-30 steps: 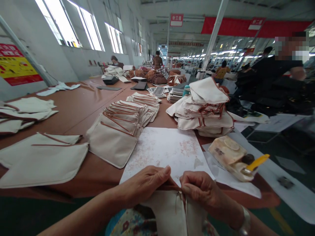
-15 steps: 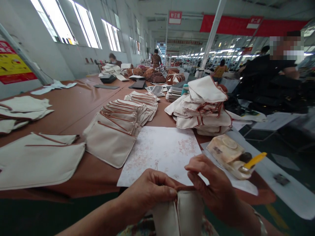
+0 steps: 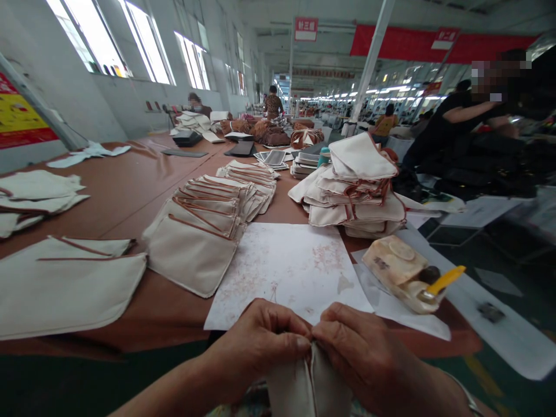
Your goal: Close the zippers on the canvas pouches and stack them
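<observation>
At the bottom centre, just before the table's front edge, both my hands pinch the top edge of a cream canvas pouch (image 3: 306, 385). My left hand (image 3: 256, 341) has its fingers curled and closed on the pouch's left side. My right hand (image 3: 369, 359) is closed on its right side, and the fingertips of the two hands meet at the fold. The pouch hangs down toward my lap, and its lower part is cut off by the frame. A white stained paper sheet (image 3: 286, 269) lies on the table right beyond my hands.
A row of overlapped cream pouches (image 3: 204, 223) with brown trim runs up the brown table (image 3: 130, 191). A tall heap of pouches (image 3: 356, 191) stands on the right. A stained tub with a yellow-handled tool (image 3: 410, 278) lies near the right edge. Flat pouches (image 3: 65, 284) lie left. People work behind.
My right hand, raised over the paper half a second ago, has come down and closed on the pouch next to my left hand. The pouch's top edges are now pressed together.
</observation>
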### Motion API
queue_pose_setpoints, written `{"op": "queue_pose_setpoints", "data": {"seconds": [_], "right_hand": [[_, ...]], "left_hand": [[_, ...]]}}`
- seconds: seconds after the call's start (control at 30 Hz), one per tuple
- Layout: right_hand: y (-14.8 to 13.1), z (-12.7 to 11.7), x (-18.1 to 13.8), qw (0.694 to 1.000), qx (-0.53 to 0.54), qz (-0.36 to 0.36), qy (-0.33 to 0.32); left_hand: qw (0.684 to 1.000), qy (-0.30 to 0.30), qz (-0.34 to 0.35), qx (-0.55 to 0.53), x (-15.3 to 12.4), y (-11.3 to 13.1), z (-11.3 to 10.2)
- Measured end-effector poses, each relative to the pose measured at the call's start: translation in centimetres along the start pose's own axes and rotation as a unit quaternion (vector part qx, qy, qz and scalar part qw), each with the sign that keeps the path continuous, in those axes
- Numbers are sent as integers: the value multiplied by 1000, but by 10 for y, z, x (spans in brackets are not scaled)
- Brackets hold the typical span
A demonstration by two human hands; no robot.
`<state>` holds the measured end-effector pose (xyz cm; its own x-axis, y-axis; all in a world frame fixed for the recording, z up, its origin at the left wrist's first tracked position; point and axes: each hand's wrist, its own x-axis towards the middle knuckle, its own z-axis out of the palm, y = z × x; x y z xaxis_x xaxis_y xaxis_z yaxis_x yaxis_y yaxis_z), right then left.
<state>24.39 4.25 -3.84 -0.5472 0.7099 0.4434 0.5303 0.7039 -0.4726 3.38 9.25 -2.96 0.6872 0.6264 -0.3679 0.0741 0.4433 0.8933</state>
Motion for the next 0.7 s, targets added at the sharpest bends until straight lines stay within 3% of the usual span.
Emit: {"op": "queue_pose_setpoints", "data": {"seconds": [0.1, 0.2, 0.33, 0.43, 0.53, 0.63, 0.7], "right_hand": [[-3, -4, 6, 1000, -10, -2, -29], [-7, -7, 16, 995, -91, -45, -22], [-17, -14, 21, 966, -224, -123, -33], [-23, -13, 9, 949, -282, -142, -5], [-22, -6, -8, 963, -233, -129, 41], [-15, -4, -13, 991, -84, -23, 106], [-13, -10, -5, 989, 16, 52, 136]], "left_hand": [[999, -28, 0, 29, -1, 4, 0], [997, -50, 3, 61, 0, 5, -2], [995, -50, 21, 83, 0, 7, -3], [995, -76, 37, 49, -2, 11, -3], [996, -83, 30, 4, -5, 15, -3], [992, -114, 60, -16, -7, 17, -5], [990, -127, 64, -2, -8, 19, -6]]}}
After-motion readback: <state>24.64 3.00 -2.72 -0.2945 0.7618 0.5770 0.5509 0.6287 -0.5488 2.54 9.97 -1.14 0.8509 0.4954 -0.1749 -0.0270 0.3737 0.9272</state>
